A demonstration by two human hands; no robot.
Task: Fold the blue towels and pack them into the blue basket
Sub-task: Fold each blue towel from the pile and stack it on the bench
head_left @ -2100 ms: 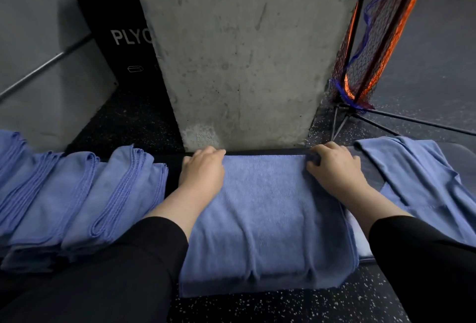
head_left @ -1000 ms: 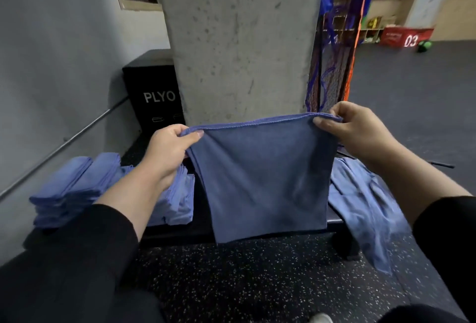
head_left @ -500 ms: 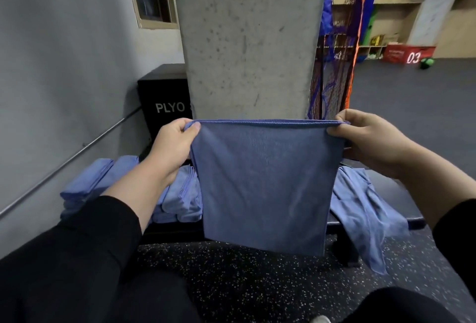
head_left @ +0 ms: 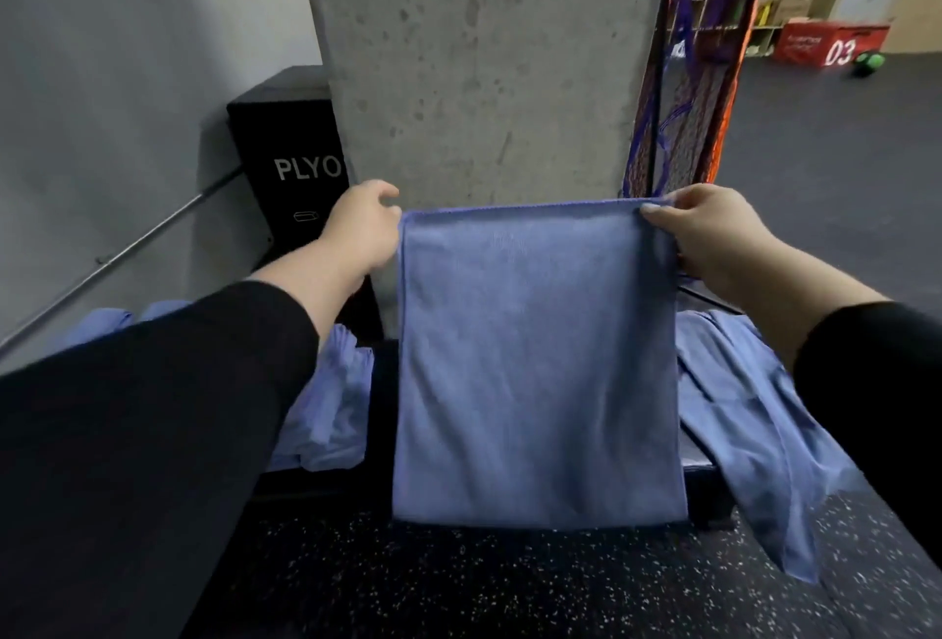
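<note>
A blue towel (head_left: pixel 535 363) hangs flat in the air in front of me, above a dark bench (head_left: pixel 706 478). My left hand (head_left: pixel 364 231) pinches its top left corner and my right hand (head_left: pixel 708 236) pinches its top right corner, so the top edge is stretched level. Folded blue towels (head_left: pixel 331 409) lie on the bench to the left, partly hidden by my left sleeve. An unfolded blue towel (head_left: pixel 754 429) drapes over the bench's right end. No blue basket is in view.
A concrete pillar (head_left: pixel 479 62) rises directly behind the bench. A black box marked PLYO (head_left: pixel 290 164) stands at the left by the grey wall. An orange and blue net frame (head_left: pixel 683 93) stands right of the pillar. Speckled rubber floor lies below.
The towel went from lying folded on the bench to hanging in the air from both hands. In the last half second my hands moved slightly closer together and the view tilted down.
</note>
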